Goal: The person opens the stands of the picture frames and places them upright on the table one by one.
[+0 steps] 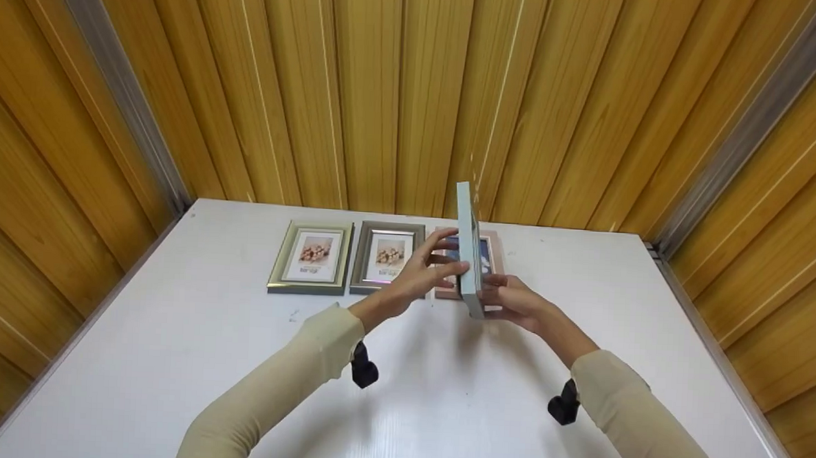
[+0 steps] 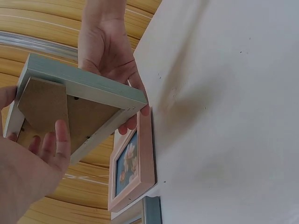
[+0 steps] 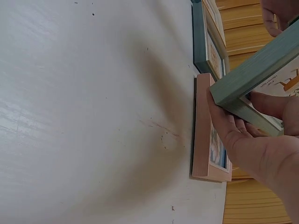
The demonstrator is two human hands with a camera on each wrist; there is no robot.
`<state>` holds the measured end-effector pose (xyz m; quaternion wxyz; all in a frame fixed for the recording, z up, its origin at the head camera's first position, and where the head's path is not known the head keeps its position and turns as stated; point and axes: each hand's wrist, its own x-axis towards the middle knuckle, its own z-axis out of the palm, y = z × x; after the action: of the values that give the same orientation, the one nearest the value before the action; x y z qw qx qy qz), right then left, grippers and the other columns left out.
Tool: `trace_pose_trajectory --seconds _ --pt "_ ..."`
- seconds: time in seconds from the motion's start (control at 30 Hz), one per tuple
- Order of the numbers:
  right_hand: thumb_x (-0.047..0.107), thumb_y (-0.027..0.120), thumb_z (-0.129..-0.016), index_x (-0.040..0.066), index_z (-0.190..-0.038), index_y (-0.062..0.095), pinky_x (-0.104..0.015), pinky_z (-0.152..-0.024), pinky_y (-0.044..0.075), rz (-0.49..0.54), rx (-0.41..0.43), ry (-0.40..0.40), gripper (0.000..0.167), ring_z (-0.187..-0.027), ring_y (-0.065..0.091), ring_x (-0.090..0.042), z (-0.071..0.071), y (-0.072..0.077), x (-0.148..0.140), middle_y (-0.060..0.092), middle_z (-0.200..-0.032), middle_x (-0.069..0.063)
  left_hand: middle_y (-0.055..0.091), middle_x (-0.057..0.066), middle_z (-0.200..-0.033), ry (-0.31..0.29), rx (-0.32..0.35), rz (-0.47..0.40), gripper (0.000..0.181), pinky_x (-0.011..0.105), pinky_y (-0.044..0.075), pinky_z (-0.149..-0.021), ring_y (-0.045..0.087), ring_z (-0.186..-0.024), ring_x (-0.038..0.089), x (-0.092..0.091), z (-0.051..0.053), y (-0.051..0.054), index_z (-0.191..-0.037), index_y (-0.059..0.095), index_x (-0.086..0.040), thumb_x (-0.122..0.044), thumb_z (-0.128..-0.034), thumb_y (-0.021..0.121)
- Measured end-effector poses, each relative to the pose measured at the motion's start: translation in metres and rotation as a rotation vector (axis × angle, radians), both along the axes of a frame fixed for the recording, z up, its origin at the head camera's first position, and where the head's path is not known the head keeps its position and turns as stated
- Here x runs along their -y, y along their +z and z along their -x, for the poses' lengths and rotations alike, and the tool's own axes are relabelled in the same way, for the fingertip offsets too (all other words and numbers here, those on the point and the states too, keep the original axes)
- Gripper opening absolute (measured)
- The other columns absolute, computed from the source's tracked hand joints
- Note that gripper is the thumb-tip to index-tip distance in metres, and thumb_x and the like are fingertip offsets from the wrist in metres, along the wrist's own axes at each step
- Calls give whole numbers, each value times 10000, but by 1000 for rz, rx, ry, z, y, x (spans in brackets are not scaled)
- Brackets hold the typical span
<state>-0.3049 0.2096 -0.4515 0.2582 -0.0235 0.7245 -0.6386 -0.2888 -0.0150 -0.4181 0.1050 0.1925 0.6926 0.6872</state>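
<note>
A light blue-green picture frame (image 1: 471,259) is held upright, edge toward the head camera, above the table. The left hand (image 1: 416,274) grips its left side, fingers spread near the brown backing board (image 2: 93,116) and its stand flap (image 2: 44,105). On the opposite side the right hand (image 1: 518,303) pinches the lower part; in the right wrist view the thumb of the right hand (image 3: 266,140) lies on the front, which shows a printed picture, and the fingers go under the edge. Behind them a pink frame (image 1: 496,250) lies on the table, partly covered.
On the white table (image 1: 168,356), a gold-green frame (image 1: 275,271) and a grey frame (image 1: 362,261) lie in a row left of the pink one, near the far edge. Yellow wood-patterned panels (image 1: 365,96) stand behind the table, with metal posts at both sides.
</note>
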Motion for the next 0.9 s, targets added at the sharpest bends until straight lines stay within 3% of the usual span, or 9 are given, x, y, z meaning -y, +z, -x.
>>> trace_pose_trajectory --seconds 0.17,0.33,0.53,0.77,0.9 --pt "5 408 -1007 -111 -1540 237 -574 -1171 394 36 -5 5 572 -1273 592 -299 0 0 2 589 -1382 -195 337 130 -1620 -119 8 -13 717 541 488 -1096 444 -1420 329 4 -2 0 -1613 291 -304 -239 -988 637" --pt "31 396 -1033 -126 -1531 256 -580 -1170 393 83 -31 58 541 -1367 543 -375 -1 -2 3 632 -1370 -185 275 110 -1668 -178 21 34 760 573 360 -1197 346 -1503 352 7 -5 1 -1632 202 -372 -277 -997 608" --pt "12 424 -1010 -91 -1548 258 -601 -1170 381 112 -51 96 573 -1379 525 -391 -3 -4 3 670 -1288 -78 264 65 -1681 -207 29 49 788 593 327 -1205 327 -1517 302 6 -7 -1 -1619 206 -423 -295 -974 641" --pt "80 451 -1042 -71 -1552 260 -615 -1184 353 161 -63 113 565 -1245 611 -228 -2 -3 6 641 -1283 -35 333 37 -1648 -187 22 36 831 509 448 -1144 365 -1507 258 6 -6 -2 -1615 261 -242 -280 -923 721" --pt "88 458 -1051 -71 -1540 281 -582 -1159 406 176 -56 107 543 -1165 648 -172 -3 -4 6 666 -1233 -6 405 43 -1608 -185 25 62 763 490 467 -1131 398 -1483 244 7 -6 -3 -1570 364 -200 -317 -914 736"
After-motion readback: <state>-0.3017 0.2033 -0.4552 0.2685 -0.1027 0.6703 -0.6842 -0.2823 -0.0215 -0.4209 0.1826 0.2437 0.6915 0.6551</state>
